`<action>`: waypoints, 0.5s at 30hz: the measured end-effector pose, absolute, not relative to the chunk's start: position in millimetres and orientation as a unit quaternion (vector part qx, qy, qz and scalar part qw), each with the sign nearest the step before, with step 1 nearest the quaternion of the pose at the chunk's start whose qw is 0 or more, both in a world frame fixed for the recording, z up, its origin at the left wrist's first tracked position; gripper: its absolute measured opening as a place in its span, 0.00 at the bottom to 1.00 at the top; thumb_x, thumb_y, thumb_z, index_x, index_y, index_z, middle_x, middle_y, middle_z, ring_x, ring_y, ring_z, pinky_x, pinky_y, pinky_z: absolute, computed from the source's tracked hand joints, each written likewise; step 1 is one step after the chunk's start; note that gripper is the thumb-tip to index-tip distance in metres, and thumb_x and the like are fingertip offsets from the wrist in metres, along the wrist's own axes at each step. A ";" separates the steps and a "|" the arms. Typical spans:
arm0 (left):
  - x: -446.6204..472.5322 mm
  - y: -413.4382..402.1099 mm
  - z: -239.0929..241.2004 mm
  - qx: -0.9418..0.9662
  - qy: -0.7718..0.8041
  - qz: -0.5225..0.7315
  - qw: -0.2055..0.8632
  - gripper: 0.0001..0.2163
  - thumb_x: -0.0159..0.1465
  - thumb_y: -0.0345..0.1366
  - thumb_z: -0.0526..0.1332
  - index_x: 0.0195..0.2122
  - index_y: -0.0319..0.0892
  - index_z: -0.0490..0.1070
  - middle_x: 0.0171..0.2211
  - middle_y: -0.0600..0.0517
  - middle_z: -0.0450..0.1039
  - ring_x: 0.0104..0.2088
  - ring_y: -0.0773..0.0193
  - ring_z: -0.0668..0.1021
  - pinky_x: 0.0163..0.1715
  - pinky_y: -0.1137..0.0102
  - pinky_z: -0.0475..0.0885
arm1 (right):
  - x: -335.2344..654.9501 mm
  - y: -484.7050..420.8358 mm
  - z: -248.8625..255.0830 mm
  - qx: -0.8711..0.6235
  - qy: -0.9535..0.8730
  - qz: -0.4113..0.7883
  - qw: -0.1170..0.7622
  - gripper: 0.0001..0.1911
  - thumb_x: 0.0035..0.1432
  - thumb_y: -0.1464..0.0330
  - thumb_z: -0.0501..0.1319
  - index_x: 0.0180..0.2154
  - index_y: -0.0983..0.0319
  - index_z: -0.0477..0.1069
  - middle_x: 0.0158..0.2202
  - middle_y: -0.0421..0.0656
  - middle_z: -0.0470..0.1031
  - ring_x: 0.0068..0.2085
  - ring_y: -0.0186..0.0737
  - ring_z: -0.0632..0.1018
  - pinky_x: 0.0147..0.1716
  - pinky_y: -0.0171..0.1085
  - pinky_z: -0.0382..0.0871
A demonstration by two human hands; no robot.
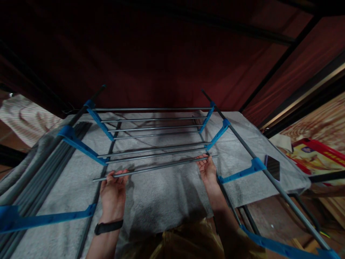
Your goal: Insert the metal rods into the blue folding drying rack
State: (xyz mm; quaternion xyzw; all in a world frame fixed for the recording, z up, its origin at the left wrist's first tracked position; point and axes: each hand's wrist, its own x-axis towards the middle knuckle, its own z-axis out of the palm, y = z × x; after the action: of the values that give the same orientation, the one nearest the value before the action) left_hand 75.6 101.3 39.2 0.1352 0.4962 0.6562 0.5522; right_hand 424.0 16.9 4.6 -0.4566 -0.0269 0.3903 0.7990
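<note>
A thin grey metal rod (161,166) lies across both hands, below the rungs of a rack. Near the rod's left end my left hand (114,183) has its thumb and fingers closed around it. My right hand (207,167) grips it close to the right end. The rack has grey side poles (242,142) joined by blue plastic brackets (83,148). Several thin rods span its far brackets, the closest being a crossbar (159,155) just beyond the held rod. Nearer blue brackets (239,172) on both sides carry no rods.
Several grey tubes (51,172) lie bundled on the left of the grey blanket (161,201). A dark phone (272,167) rests at the right, beside the right pole. Beyond it stands a red and yellow box (318,158). Dark red fabric (151,61) hangs behind the rack.
</note>
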 end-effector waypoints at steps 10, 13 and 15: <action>91.0 92.6 32.0 0.140 0.460 0.628 0.612 0.02 0.66 0.30 0.64 0.36 0.41 0.72 0.33 0.50 0.80 0.40 0.59 0.84 0.55 0.56 0.77 | 383.4 19.0 -3.1 -0.443 -0.071 0.459 0.767 0.11 0.58 0.59 0.68 0.39 0.57 0.73 0.38 0.43 0.82 0.42 0.41 0.82 0.47 0.44 0.78; 93.3 88.7 27.4 0.158 0.449 0.619 0.625 0.05 0.62 0.28 0.69 0.34 0.41 0.73 0.34 0.50 0.80 0.41 0.58 0.84 0.56 0.53 0.77 | 381.8 17.9 -4.1 -0.444 -0.088 0.455 0.767 0.09 0.57 0.61 0.68 0.39 0.55 0.73 0.39 0.41 0.82 0.44 0.40 0.82 0.50 0.46 0.78; 94.8 88.1 26.3 0.159 0.456 0.617 0.621 0.05 0.62 0.27 0.68 0.34 0.41 0.73 0.33 0.50 0.80 0.41 0.58 0.85 0.56 0.52 0.77 | 382.9 17.0 -5.2 -0.457 -0.101 0.446 0.763 0.10 0.54 0.65 0.68 0.40 0.53 0.73 0.38 0.39 0.82 0.44 0.39 0.82 0.50 0.45 0.78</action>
State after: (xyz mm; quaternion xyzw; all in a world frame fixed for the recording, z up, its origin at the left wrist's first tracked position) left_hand 94.8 88.1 26.3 0.1589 0.4555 0.6175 0.6213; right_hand 382.9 17.0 -5.2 -0.4571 -0.1009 0.4463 0.7627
